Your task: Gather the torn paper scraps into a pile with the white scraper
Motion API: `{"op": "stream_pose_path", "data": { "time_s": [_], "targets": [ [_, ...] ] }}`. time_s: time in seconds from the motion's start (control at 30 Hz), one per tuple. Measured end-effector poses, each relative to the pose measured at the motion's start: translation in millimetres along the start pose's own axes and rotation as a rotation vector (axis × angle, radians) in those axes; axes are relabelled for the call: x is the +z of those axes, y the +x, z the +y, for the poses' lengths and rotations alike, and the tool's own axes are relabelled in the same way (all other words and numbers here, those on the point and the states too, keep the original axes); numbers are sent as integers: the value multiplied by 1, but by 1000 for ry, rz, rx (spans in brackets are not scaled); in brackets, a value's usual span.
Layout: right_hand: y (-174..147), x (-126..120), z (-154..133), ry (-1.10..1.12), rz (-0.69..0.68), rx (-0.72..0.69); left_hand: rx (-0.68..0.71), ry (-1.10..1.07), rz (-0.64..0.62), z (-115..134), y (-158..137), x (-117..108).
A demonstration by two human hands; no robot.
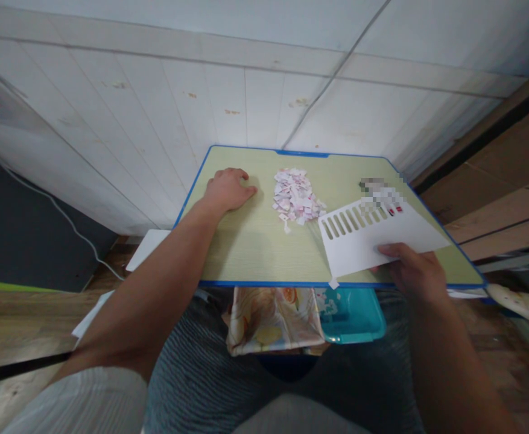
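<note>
In the head view, my right hand (418, 274) grips a white sheet with a row of long slots (359, 253) by its near edge, thumb on top. The sheet is tilted over the right half of the small table, its slotted side facing away from me. A small paper scrap (333, 283) is at its lower left corner. Left of the sheet lies a loose pile of small white and pinkish paper pieces (295, 194). My left hand (230, 188) rests on the tabletop left of the pile, fingers bent and thumb apart, holding nothing.
The pale table (246, 259) has a blue rim and stands against a white panelled wall. A blurred-out patch (377, 190) covers something at the back right. Below the near edge are a bin lined with patterned material (275, 343) and a turquoise basket (354, 331).
</note>
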State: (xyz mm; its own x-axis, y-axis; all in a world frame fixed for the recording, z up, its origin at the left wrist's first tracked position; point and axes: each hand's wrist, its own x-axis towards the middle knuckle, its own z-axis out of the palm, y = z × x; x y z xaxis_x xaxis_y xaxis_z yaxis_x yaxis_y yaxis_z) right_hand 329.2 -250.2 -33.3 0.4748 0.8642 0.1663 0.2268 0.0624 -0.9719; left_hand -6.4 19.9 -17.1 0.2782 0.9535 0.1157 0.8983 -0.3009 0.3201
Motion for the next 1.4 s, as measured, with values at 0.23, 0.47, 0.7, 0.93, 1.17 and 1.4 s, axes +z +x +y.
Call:
{"op": "stream_pose_path", "data": {
  "time_s": [0.23,0.47,0.7,0.93,1.17,1.4],
  "targets": [
    [-1,6,-13,206,-7,105,-6,7,-5,3,-2,-2],
    [0,12,-19,284,27,89,-4,-3,10,2,-1,-1],
    [2,7,-12,235,24,64,-14,10,-5,4,-2,-2],
    [1,42,-20,18,18,-52,-25,12,-11,6,-4,-3],
    [10,85,-31,11,-87,-32,-31,21,-23,11,-8,-6],
    [9,71,-30,-37,-75,9,-37,25,-19,14,-9,-7]
  ]
}}
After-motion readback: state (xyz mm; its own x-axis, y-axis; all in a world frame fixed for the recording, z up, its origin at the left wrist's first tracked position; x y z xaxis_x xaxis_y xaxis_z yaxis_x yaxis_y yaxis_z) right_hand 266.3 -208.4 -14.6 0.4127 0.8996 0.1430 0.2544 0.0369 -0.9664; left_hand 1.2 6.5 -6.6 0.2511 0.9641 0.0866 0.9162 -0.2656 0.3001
